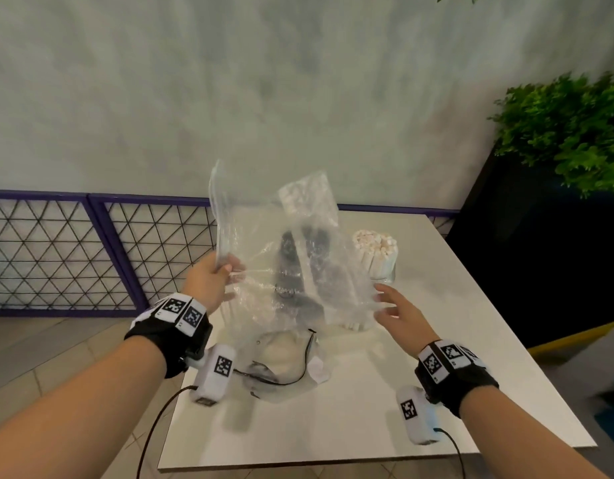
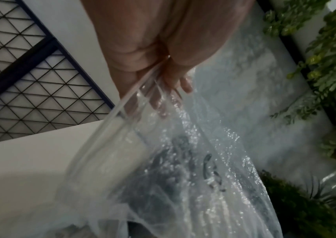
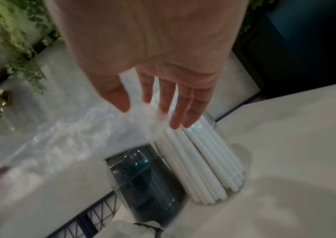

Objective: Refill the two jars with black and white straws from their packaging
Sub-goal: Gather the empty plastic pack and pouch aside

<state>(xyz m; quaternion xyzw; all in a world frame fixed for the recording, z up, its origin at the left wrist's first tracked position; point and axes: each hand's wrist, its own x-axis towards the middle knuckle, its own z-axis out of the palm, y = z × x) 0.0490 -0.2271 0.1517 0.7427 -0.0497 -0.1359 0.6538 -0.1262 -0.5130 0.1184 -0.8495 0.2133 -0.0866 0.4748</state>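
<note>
Both forearms reach in over the near table edge. At the left hand (image 1: 208,281), fingers and thumb pinch the upper edge of a clear plastic bag (image 1: 281,257), holding it raised above the white table (image 1: 419,392). Beside that grip, the right hand (image 1: 398,314) hovers at the bag's far side with fingers spread and straight, gripping nothing; its fingertips (image 3: 175,122) look close to the film, contact unclear. Behind the bag stand 2 jars touching each other: one with black straws (image 3: 148,182), one packed with white straws (image 3: 201,169). Below the grip, crumpled packaging (image 1: 284,357) lies flat on the table.
</note>
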